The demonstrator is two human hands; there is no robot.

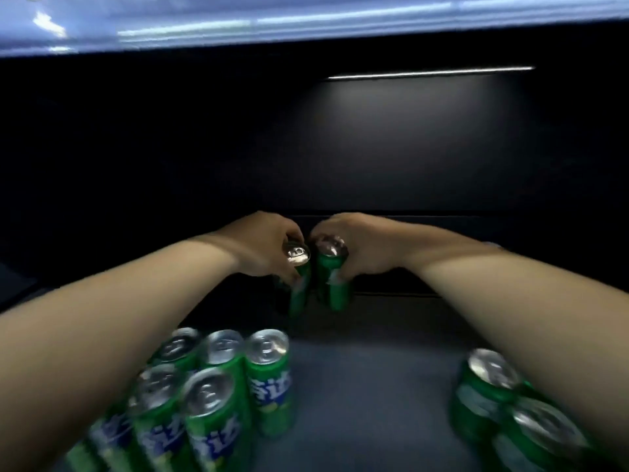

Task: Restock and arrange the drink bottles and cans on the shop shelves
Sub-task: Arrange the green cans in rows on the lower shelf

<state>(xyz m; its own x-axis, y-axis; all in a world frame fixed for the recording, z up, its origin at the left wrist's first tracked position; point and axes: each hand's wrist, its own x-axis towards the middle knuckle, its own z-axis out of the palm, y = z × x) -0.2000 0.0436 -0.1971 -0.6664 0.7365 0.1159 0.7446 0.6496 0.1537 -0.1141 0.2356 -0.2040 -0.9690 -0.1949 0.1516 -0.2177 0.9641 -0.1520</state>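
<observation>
In the head view, one slim green aluminium can with a silver pull-tab top is gripped by the left hand and a second like can by the right hand, side by side far back over the dark shelf, long axes near upright, tops up. White characters ending in "达" are seen on the upright green cans grouped front left.
</observation>
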